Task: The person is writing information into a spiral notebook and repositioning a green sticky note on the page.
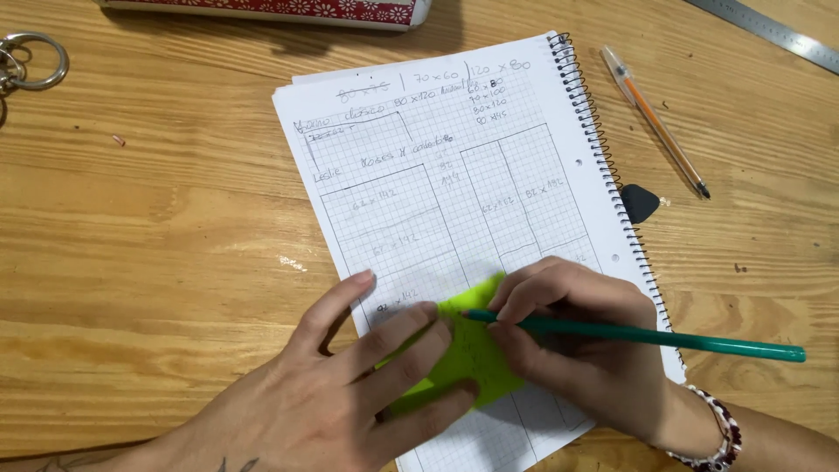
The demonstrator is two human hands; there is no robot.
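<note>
Green paper (468,358), a small bright slip, lies on the near part of an open spiral notebook (454,201), between the two hands. Left hand (350,385) rests flat over the slip's left side; its fingers (393,336) are stretched out and only slightly spread, pressing the slip down against the page, with the thumb reaching onto the gridded sheet to the far left. Right hand (577,345) sits on the slip's right side, its fingers (533,297) curled and pinched together around a green pencil (647,336). The pencil tip touches the slip near its far edge, just beside the left fingertips, while the shaft runs out to the right over the notebook's edge. A beaded bracelet (721,437) circles the right wrist.

Squared notebook paper carries pencil-drawn rectangles and handwritten notes, and the wire spiral runs along its right side. Just right of the spiral lies a small dark pick-shaped piece (640,203). Farther right, an orange pen (655,122) lies diagonally on the wooden worktop (157,227). A metal ruler (769,31) crosses the far right corner, a red flowered case (288,10) lies along the far edge, and a key ring (31,61) sits at the far left.
</note>
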